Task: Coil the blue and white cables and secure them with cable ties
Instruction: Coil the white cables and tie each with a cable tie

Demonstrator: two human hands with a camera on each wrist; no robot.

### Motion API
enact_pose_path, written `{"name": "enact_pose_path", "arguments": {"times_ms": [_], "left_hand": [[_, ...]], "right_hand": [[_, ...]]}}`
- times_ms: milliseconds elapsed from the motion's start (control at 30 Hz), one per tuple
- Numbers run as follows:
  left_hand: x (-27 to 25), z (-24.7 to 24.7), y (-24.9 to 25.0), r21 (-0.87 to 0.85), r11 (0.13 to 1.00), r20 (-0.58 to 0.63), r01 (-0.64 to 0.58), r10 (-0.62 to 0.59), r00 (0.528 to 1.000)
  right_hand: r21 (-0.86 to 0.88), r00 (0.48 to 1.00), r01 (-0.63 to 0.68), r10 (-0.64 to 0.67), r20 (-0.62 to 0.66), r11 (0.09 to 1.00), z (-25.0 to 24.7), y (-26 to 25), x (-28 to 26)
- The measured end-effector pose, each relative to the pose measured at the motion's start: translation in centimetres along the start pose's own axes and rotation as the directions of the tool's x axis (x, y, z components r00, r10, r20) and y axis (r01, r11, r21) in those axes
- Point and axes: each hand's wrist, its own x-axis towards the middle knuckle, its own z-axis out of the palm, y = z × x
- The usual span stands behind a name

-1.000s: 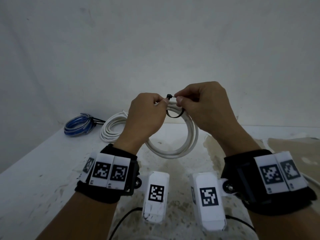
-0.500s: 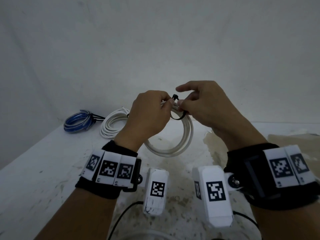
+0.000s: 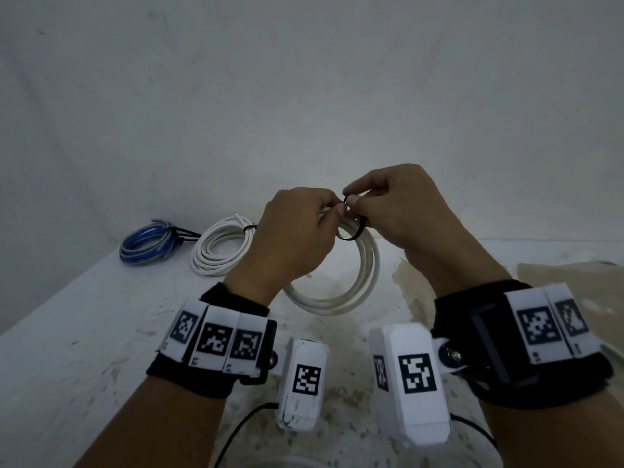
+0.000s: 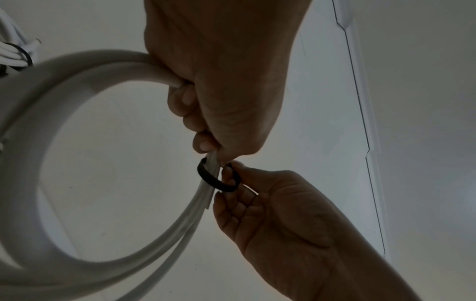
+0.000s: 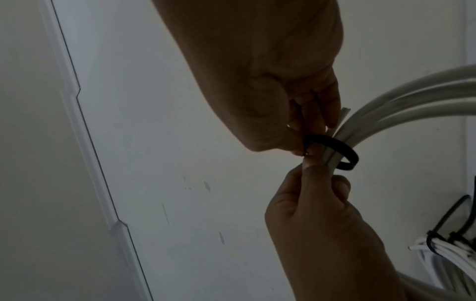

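A loose white cable coil (image 3: pixel 341 300) hangs above the table, and my left hand (image 3: pixel 338 209) grips its top strands. A black cable tie (image 3: pixel 352 234) loops loosely round those strands. My right hand (image 3: pixel 351 198) pinches the tie at its head, right beside the left fingertips. From the left wrist, the coil (image 4: pixel 38 126) curves left and the tie (image 4: pixel 215 180) sits between both hands. In the right wrist view the tie (image 5: pixel 342 151) circles the coil (image 5: pixel 412 99) with slack.
A blue cable coil (image 3: pixel 148 243) with black ties lies at the table's (image 3: pixel 67 332) far left by the wall. Beside it rests a second, tied white coil (image 3: pixel 219 249), also visible from the right wrist (image 5: pixel 450 249). Brown stains mark the table's right half.
My right index finger, lifted half a second ago, has curled back onto the tie's head. Both hands still hold the coil at the same spot.
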Motion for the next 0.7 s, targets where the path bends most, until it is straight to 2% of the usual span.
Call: {"name": "enact_pose_path", "arguments": {"times_ms": [167,300,433,533,600,700], "left_hand": [[0.0,-0.1,0.1,-0.053,0.998,-0.014,-0.037,0.036,0.999],[0.0,0.4,0.5,-0.093,0.994,0.004,-0.061,0.062,0.998],[-0.2,0.2,1.0,-0.178,0.972,0.042,-0.153,0.163,0.986],[-0.6,0.4,1.5,-0.205,0.954,0.082,-0.216,0.237,0.968],[-0.6,0.5,1.5,-0.204,0.959,0.071,-0.199,0.217,0.974],[-0.3,0.2,1.0,-0.228,0.966,0.034,-0.122,0.133,0.991]], "right_hand": [[0.145,0.992,-0.124,0.123,0.015,0.982,-0.4,0.0,-0.2],[0.172,0.976,-0.218,0.215,0.036,0.961,-1.4,-0.1,-0.1],[0.222,0.948,-0.316,0.298,0.109,0.923,-2.0,-0.3,0.0],[0.307,0.931,-0.361,0.362,0.055,0.881,-2.6,0.0,0.1],[0.339,0.933,-0.350,0.356,0.048,0.873,-2.6,0.1,0.1],[0.311,0.951,-0.305,0.269,0.154,0.900,-2.3,-0.2,-0.1]]}}
